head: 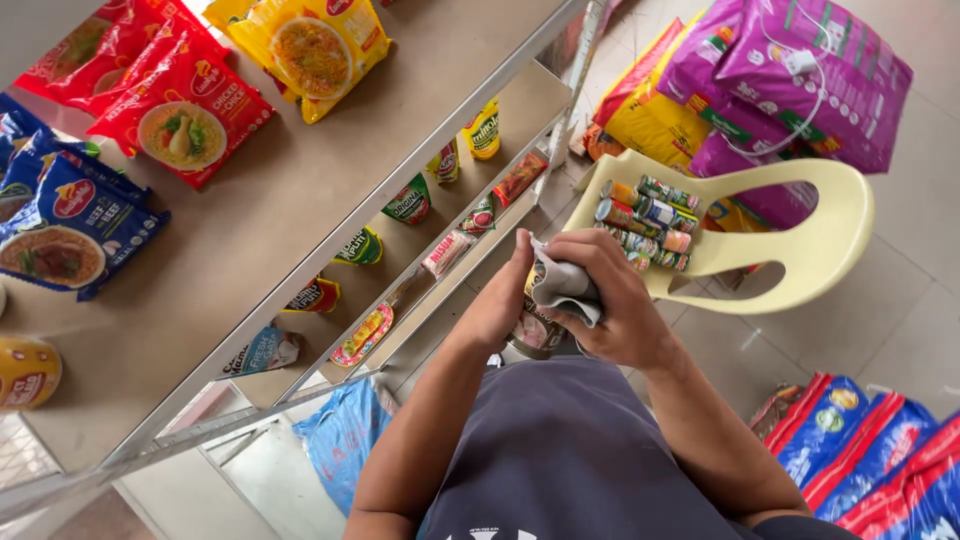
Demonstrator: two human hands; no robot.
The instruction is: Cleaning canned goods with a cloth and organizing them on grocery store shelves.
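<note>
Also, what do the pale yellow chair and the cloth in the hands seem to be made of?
The chair looks like moulded plastic, pale yellow with a smooth, slightly glossy finish: one piece, rounded edges, soft highlights. The cloth seems a soft woven or microfibre fabric, grey and matt; it folds and creases under the right hand over a can, which the left hand holds. The exact fibre cannot be told.

Cans (pixel 648 222) lie on chair (pixel 800 250), right of shelf (pixel 300 200).
</note>
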